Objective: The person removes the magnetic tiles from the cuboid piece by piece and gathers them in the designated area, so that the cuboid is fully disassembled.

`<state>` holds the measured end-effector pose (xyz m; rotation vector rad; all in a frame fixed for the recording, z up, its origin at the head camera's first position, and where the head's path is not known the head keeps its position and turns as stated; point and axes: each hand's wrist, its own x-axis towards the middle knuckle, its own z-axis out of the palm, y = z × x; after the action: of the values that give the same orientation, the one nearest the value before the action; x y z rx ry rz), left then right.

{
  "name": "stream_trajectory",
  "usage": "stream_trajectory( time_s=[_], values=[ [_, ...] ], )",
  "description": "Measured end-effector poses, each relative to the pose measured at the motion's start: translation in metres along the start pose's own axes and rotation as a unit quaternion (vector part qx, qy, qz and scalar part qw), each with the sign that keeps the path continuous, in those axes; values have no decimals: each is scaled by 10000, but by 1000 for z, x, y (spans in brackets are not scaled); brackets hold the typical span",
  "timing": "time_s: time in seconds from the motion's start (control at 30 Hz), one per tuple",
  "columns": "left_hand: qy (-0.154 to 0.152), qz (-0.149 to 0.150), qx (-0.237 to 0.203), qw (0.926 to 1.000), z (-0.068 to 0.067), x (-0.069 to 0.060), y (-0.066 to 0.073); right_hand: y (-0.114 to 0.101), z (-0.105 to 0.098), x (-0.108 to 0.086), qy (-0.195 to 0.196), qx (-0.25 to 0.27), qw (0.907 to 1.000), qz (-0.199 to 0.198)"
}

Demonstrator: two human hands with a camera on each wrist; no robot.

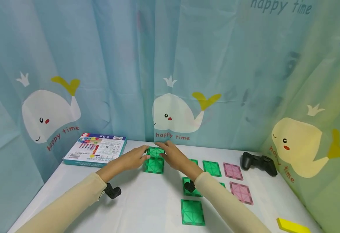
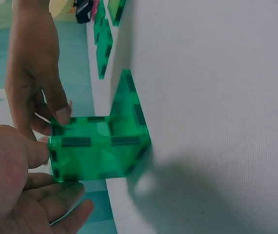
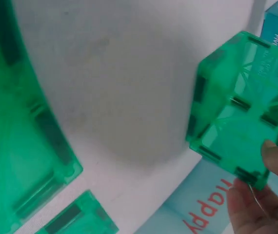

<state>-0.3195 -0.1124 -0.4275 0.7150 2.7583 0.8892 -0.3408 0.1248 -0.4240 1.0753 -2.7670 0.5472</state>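
A small structure of translucent green magnetic tiles (image 1: 154, 166) stands toward the back of the white table. One tile lies against the tabletop, and others rise from it, joined at their edges, as the left wrist view shows. My left hand (image 1: 132, 158) holds the left side near the top, thumb at the edge and fingers along the outer face (image 2: 88, 163). From the right, my right hand (image 1: 174, 156) pinches an upright tile (image 3: 239, 141) between thumb and fingers. Part of the structure's upper right side is hidden by the right hand's fingers.
Several loose green tiles (image 1: 192, 212) lie right of centre, some partly under my right forearm. Beside them are two pink tiles (image 1: 241, 193), a black game controller (image 1: 258, 163) and a yellow block (image 1: 293, 225). A flat box (image 1: 95, 150) lies back left, before the whale-print curtain (image 1: 123, 81).
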Motion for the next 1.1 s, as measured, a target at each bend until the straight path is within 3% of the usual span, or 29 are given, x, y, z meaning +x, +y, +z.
stream_trajectory(
  time_s=[0.13,0.3,0.57,0.73,0.97,1.1],
  values=[
    [-44,-13,48,10000,-2,-1,0,3,4,6,5,-192,9997,-125],
    [-36,47,-24,10000,-7,-2,-1,8,7,11,155,-747,9954,-584],
    [-20,150,-141,9998,-6,0,-1,16,16,9,400,-1971,9725,-1175],
    [-75,35,-149,9999,-6,-1,0,17,19,5,405,-1913,9743,-1118],
    [-96,94,-171,9998,-5,-1,-3,21,17,2,425,-1711,9820,-675],
    [-97,91,-162,9998,-6,-2,-4,32,11,0,564,-1021,9929,-217]
  ],
)
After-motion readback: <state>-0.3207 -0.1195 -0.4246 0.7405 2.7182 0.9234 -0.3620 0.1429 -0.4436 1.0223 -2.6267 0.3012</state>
